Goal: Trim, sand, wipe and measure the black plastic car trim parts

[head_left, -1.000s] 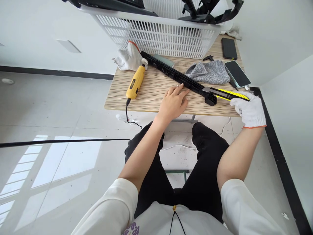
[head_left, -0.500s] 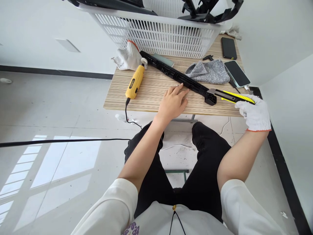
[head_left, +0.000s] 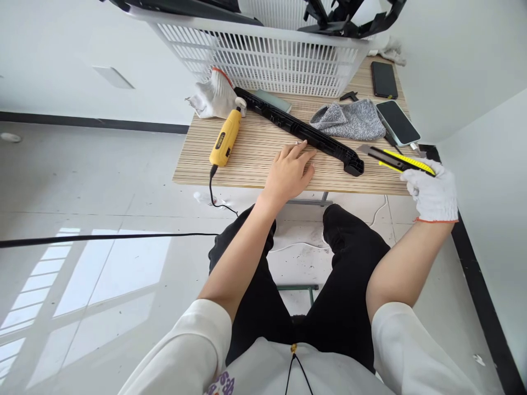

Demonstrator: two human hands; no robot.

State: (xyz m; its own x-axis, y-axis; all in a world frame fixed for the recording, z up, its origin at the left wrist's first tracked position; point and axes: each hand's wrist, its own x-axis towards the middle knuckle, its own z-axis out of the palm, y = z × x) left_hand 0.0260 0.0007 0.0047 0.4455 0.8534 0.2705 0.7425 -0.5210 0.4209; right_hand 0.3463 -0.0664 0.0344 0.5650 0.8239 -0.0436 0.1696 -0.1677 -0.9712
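A long black plastic part (head_left: 296, 127) lies slantwise across the wood-grain table (head_left: 255, 173). Bare and spread, my left hand (head_left: 289, 170) rests flat on the tabletop, its fingertips close to the near edge of that part. Wearing a white knit glove, my right hand (head_left: 432, 189) grips a yellow and black utility knife (head_left: 401, 160). The knife's blade points left, a small gap away from the part's right end. Left of my bare hand lies a yellow rotary tool (head_left: 226, 137) with a white round tip.
A white slatted basket (head_left: 272, 60) holding black plastic parts stands at the back. Beside it lie a white glove (head_left: 214, 96), a grey cloth (head_left: 354, 119), a phone (head_left: 398, 122) and a black flat device (head_left: 384, 79). The rotary tool's cord (head_left: 212, 189) hangs off the front edge.
My right hand has shifted slightly right with the utility knife, drawing the blade off the black part's end. My left hand stays in place.
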